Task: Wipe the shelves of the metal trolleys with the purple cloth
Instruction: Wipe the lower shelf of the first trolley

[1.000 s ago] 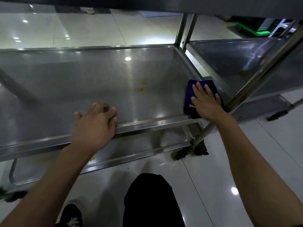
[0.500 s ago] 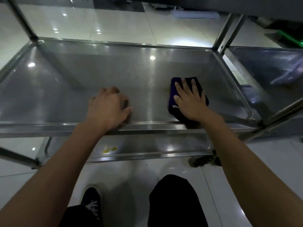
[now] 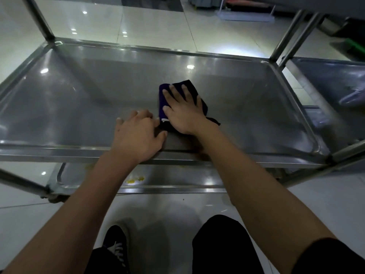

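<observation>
The folded purple cloth (image 3: 164, 99) lies near the middle of the trolley's steel middle shelf (image 3: 79, 107). My right hand (image 3: 183, 111) presses flat on the cloth with straight, spread fingers and covers most of it. My left hand (image 3: 138, 135) rests on the shelf just inside the front rim, fingers slightly bent, holding nothing, its thumb close to the cloth's near edge. The lower shelf (image 3: 177, 180) shows beneath the front rim with a yellow stain (image 3: 136, 179).
A second trolley's shelf (image 3: 331, 80) adjoins on the right, behind two upright posts (image 3: 290, 34). Another post (image 3: 39, 18) rises at the far left corner. The tiled floor (image 3: 158, 26) lies beyond. My legs and a shoe (image 3: 116, 244) are below.
My right hand has slid the cloth leftward from the shelf's right end to the middle, close to my left hand. The view has shifted right along the trolley.
</observation>
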`<state>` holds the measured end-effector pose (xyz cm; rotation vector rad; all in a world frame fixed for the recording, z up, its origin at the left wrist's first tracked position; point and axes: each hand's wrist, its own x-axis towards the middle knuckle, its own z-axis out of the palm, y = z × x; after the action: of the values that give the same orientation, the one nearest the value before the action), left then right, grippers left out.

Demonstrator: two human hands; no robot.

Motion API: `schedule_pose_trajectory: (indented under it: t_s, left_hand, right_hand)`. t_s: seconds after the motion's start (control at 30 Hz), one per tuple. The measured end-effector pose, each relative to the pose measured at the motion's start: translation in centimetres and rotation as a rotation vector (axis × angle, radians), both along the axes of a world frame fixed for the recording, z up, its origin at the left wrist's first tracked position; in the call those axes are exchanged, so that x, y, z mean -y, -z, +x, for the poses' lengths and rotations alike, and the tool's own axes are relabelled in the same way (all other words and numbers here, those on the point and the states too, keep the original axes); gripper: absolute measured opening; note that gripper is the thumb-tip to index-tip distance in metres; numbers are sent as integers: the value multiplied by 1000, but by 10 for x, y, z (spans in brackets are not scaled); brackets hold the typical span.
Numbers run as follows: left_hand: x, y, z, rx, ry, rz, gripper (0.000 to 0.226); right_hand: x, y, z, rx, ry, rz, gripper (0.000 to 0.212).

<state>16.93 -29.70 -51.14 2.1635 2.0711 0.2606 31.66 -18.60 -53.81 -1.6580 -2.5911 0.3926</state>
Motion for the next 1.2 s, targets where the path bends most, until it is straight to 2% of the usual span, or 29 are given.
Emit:
schedule_pose_trajectory:
  t_s: [0.27, 0.43, 0.53, 0.67, 0.8, 0.93, 1.07, 1.2]
  left_hand:
    - [-3, -5, 22, -11, -86, -1, 29]
    - [-6, -3, 54, -35, 57, -4, 31]
    - [-5, 2, 60, -86, 41, -37, 36]
    - [-18, -9, 84, -119, -1, -36, 35]
    - [-34, -17, 143, -20, 188, -34, 34]
    - [-37, -8, 158, -93, 167, -25, 33]
    - [-42, -5, 156, -70, 183, 33, 32]
    - [-41, -2, 159, -88, 186, 94, 29]
  right_hand:
    - [2, -1, 34, -71, 36, -19, 61]
    - [-5, -4, 81, -28, 68, 11, 58]
    - [-7, -2, 127, -47, 154, 43, 57]
    - [-11, 2, 192, 51, 232, 35, 58]
    - [-7, 5, 209, -23, 276, 62, 59]
    - [-6, 2, 228, -56, 278, 48, 57]
    - [-9, -3, 276, -69, 403, 107, 55]
    - [-15, -8, 321, -4, 576, 135, 55]
